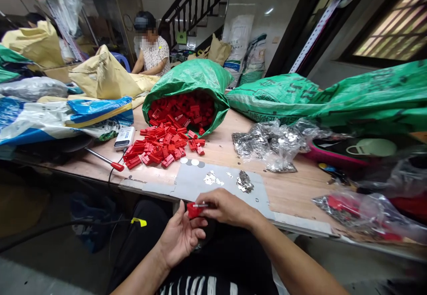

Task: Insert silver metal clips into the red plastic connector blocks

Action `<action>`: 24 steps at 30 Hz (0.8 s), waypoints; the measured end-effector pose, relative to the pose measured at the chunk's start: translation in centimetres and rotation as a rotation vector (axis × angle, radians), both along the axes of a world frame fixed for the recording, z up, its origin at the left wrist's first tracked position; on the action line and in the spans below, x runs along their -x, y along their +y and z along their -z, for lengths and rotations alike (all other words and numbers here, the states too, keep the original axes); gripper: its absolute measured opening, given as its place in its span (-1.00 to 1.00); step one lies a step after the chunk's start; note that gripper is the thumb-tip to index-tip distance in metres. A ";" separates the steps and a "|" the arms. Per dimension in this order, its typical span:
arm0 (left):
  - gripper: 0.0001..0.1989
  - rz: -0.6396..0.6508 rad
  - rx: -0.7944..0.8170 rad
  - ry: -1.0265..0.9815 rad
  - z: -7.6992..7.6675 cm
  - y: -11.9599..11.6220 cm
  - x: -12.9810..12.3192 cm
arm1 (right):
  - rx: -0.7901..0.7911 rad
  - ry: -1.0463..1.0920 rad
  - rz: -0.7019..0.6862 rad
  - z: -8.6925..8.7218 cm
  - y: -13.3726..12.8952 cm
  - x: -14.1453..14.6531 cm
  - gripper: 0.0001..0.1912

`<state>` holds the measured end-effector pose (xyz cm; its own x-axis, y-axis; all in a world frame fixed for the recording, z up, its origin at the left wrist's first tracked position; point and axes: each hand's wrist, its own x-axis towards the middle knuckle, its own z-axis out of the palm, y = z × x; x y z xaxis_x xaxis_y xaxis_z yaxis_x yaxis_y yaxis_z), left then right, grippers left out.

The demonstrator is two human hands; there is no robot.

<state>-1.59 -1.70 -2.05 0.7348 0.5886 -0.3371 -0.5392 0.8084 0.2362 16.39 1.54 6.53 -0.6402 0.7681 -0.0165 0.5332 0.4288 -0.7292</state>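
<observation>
Above my lap, my left hand (180, 235) is turned palm up with its fingers curled, pinching a small red plastic part (192, 210) near the thumb and forefinger. From the right, my right hand (223, 206) meets it, its fingers closed on a thin metal piece (200, 205) that lies against the red part; its exact kind is too small to make out. On the grey mat (190, 183) just beyond my hands lie a pile of small silvery metal plates (245, 182) and a scatter of whiter ones (211, 178).
Red plastic parts (160, 146) spill from a green woven sack (196, 77). A red-tipped lever (116, 166) and a white power bank (124, 138) are at left. Clear bags of metal pieces (273, 141) lie right. A person (153, 57) sits across the table.
</observation>
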 end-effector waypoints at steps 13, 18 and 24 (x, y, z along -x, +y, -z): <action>-0.54 -0.138 -0.254 0.336 -1.9 -0.9 -0.5 | -0.292 -0.605 0.768 2.4 1.9 -7.5 -0.80; -0.65 -0.256 -0.443 0.496 -2.9 -0.3 -1.1 | -0.298 -0.696 0.738 2.9 3.2 -7.1 -0.85; -0.63 -0.499 -0.668 0.725 -3.3 0.4 -0.8 | -0.327 -0.643 0.733 3.2 3.7 -6.8 -0.81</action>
